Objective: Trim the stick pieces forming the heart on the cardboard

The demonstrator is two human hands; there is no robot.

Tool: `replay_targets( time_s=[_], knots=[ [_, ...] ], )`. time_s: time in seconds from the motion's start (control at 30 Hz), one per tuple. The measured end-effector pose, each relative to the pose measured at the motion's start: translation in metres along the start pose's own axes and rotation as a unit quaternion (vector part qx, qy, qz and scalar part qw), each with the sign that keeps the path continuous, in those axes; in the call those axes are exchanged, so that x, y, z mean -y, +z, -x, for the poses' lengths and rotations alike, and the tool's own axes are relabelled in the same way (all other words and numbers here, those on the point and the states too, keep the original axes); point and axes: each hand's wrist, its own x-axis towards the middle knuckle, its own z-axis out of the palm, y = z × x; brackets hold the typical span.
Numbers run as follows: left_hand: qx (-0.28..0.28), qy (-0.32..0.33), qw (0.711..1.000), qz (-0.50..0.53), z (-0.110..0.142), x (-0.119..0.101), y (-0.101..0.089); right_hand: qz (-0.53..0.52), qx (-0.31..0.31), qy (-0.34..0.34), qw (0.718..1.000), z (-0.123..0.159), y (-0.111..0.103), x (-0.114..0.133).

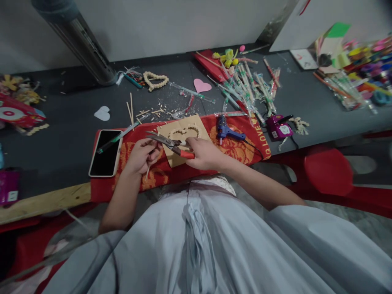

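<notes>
My right hand [203, 153] is closed around the orange-and-dark handles of a pair of shears [163, 141], whose blades point left. My left hand [143, 156] pinches a thin wooden stick [147, 172]; its lower end sticks out below the fingers, close to the blades. Whether the blades touch the stick I cannot tell. Under the shears lies a square brown board [175, 160] bearing a heart outline of short pale stick pieces [193, 127], partly covered by my right hand. The board rests on a red patterned towel [159, 176].
A phone [104, 163] with a wrapped stick across it lies left. Right of the board are a blue glue gun [228, 131] and a purple box [279, 127]. Behind lie a finished-looking heart frame [155, 81], a pink paper heart [202, 85], cut bits and wrapped chopsticks [245, 83].
</notes>
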Motion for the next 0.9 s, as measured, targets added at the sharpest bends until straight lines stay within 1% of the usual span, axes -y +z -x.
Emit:
replay_targets(
  time_s=[0.1,0.13,0.17,0.2,0.23,0.27,0.3,0.33,0.37,0.4,0.43,0.5,0.57,0.67,0.77,0.83,0.9],
  knots=[
    [-0.047,0.022,0.996,-0.071,-0.002,0.004,0.001,0.008,0.001,0.025,1.0,0.0,0.0,0.004],
    [-0.073,0.043,0.989,-0.122,-0.003,0.006,0.002,0.006,0.0,0.032,0.999,0.0,0.001,0.005],
    [-0.108,0.074,0.973,-0.189,-0.003,0.008,0.003,0.001,-0.001,0.04,0.999,-0.001,0.001,0.006],
    [-0.148,0.113,0.945,-0.27,-0.003,0.011,0.004,-0.006,-0.002,0.046,0.999,-0.001,0.002,0.007],
    [-0.189,0.155,0.904,-0.351,-0.003,0.014,0.005,-0.014,-0.004,0.05,0.999,-0.002,0.003,0.008],
    [-0.225,0.193,0.856,-0.424,-0.004,0.017,0.005,-0.02,-0.006,0.051,0.998,-0.002,0.004,0.009],
    [-0.25,0.219,0.811,-0.481,-0.004,0.019,0.004,-0.025,-0.008,0.048,0.998,-0.002,0.004,0.009],
    [-0.262,0.235,0.778,-0.521,-0.004,0.022,0.003,-0.029,-0.01,0.041,0.999,-0.002,0.005,0.009],
    [-0.263,0.244,0.758,-0.544,-0.005,0.024,0.002,-0.031,-0.011,0.032,0.999,-0.002,0.005,0.009],
    [-0.259,0.252,0.749,-0.555,-0.005,0.025,0.0,-0.032,-0.01,0.022,0.999,-0.002,0.004,0.008],
    [-0.253,0.262,0.747,-0.557,-0.005,0.025,-0.003,-0.033,-0.007,0.015,0.999,-0.002,0.004,0.006],
    [-0.233,0.279,0.756,-0.544,-0.004,0.024,-0.007,-0.033,0.001,-0.001,0.999,-0.001,0.001,0.001],
    [-0.203,0.287,0.777,-0.521,-0.002,0.02,-0.009,-0.029,0.004,-0.021,0.999,0.0,-0.001,-0.004],
    [-0.159,0.282,0.815,-0.481,0.003,0.013,-0.009,-0.024,-0.008,-0.044,0.999,0.0,-0.005,-0.009],
    [-0.137,0.271,0.844,-0.443,0.007,0.01,-0.007,-0.023,-0.016,-0.051,0.998,0.001,-0.008,-0.009],
    [-0.134,0.268,0.848,-0.436,0.009,0.008,-0.006,-0.023,-0.02,-0.052,0.998,0.002,-0.009,-0.008],
    [-0.138,0.27,0.844,-0.442,0.01,0.007,-0.005,-0.022,-0.023,-0.051,0.998,0.003,-0.01,-0.006]
  ],
)
